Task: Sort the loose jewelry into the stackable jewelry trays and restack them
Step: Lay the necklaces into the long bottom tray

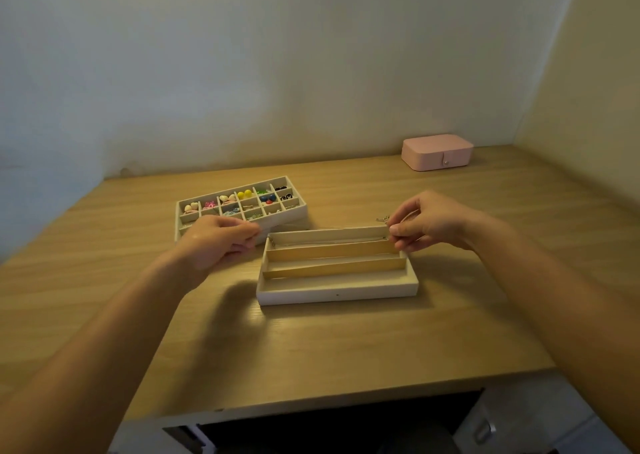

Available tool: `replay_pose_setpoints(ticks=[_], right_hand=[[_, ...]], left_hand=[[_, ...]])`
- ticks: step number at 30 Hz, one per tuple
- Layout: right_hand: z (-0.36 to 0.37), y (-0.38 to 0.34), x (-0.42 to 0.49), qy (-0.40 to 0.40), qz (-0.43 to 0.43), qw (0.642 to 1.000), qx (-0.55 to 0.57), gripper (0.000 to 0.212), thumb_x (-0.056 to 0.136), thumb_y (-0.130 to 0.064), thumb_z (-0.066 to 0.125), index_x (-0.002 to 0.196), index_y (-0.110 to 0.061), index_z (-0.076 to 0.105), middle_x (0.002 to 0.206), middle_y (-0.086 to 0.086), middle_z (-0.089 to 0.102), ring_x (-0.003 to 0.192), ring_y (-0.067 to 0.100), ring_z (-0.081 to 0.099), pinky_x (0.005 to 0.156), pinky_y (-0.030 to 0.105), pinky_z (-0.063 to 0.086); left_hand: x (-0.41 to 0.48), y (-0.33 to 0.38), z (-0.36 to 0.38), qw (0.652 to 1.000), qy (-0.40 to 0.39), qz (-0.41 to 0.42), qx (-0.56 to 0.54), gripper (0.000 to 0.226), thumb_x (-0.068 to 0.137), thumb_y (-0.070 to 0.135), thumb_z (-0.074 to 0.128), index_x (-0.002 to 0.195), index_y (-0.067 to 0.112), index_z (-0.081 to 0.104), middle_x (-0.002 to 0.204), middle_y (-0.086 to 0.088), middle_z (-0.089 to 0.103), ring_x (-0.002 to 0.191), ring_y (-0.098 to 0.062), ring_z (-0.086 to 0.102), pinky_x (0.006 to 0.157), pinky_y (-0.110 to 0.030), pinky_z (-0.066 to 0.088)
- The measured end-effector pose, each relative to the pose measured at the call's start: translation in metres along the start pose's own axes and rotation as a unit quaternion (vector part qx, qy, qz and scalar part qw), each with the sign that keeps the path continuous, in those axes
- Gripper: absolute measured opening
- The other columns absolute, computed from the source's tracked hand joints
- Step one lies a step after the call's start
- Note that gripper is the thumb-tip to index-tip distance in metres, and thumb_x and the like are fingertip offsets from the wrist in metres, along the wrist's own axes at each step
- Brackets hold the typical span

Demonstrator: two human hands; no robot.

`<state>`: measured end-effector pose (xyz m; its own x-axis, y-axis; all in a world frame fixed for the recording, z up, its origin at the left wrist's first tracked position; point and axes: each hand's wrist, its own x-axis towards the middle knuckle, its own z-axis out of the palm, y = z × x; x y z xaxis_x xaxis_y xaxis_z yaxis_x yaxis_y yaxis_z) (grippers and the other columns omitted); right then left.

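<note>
Thumb and forefinger of my right hand (426, 225) pinch one end of a thin chain (329, 228); my left hand (221, 242), fingers curled, seems to pinch the other. Stretched left to right, the chain runs parallel to the long tray's (339, 294) far slot, just above it, a hand at each end.

three-lane tray (337, 296): white, front-centre | chain (332, 241): taut along far lane | grid tray (292, 213): earrings, stacked behind-left

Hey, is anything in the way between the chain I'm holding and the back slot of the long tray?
Nothing visible blocks it. The chain hangs stretched between left hand and right hand, above the back slot of the long tray, where another chain seems to lie.
</note>
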<state>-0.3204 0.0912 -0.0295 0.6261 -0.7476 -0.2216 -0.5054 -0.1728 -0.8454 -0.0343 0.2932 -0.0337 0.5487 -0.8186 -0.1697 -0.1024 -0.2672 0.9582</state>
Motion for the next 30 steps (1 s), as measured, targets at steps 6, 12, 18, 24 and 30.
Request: replay_pose_setpoints(ticks=[6,12,18,24,30], right_hand=[[0.002,0.004,0.000,-0.005,0.013,0.999,-0.030,0.012,0.090,-0.005,0.074,0.102,-0.001,0.074,0.080,0.010,0.073,0.066,0.013,0.069,0.059,0.026,0.059],[0.005,0.001,0.001,0.003,0.007,0.995,-0.099,0.009,0.093,-0.002,0.070,0.100,-0.002,0.074,0.080,0.008,0.073,0.064,0.011,0.068,0.057,0.024,0.059],[0.009,-0.005,0.005,0.041,-0.044,0.977,-0.203,0.008,0.084,-0.004,0.079,0.086,-0.010,0.075,0.072,0.007,0.076,0.054,0.013,0.068,0.049,0.024,0.051],[0.019,-0.009,0.006,0.040,-0.040,0.961,-0.270,0.014,0.079,-0.007,0.084,0.079,-0.014,0.072,0.073,0.004,0.076,0.050,0.011,0.063,0.060,0.032,0.055],[0.033,-0.010,0.006,0.071,-0.027,0.938,-0.339,0.016,0.074,-0.013,0.086,0.072,-0.021,0.073,0.075,-0.005,0.072,0.074,0.013,0.069,0.074,0.036,0.061]], left_hand=[[0.001,-0.003,-0.006,0.994,-0.071,-0.026,-0.078,0.011,0.096,0.017,0.062,0.093,0.008,0.068,0.069,-0.002,0.062,0.067,-0.017,0.066,0.083,-0.039,0.056],[0.000,-0.006,-0.006,1.000,-0.005,-0.023,0.000,0.012,0.090,0.015,0.072,0.100,0.008,0.073,0.072,-0.007,0.070,0.058,-0.014,0.064,0.059,-0.030,0.059],[-0.003,0.002,0.011,0.986,0.068,0.084,0.124,0.004,0.086,0.012,0.075,0.086,0.016,0.074,0.072,-0.004,0.067,0.054,-0.007,0.059,0.043,-0.013,0.044],[-0.002,0.006,0.018,0.969,0.067,0.130,0.200,0.004,0.086,0.020,0.078,0.084,0.023,0.077,0.075,0.001,0.071,0.072,-0.013,0.062,0.059,-0.026,0.048],[-0.003,0.010,0.022,0.961,0.070,0.150,0.223,0.007,0.088,0.021,0.076,0.094,0.020,0.077,0.085,0.005,0.070,0.083,-0.008,0.061,0.061,-0.021,0.044]])
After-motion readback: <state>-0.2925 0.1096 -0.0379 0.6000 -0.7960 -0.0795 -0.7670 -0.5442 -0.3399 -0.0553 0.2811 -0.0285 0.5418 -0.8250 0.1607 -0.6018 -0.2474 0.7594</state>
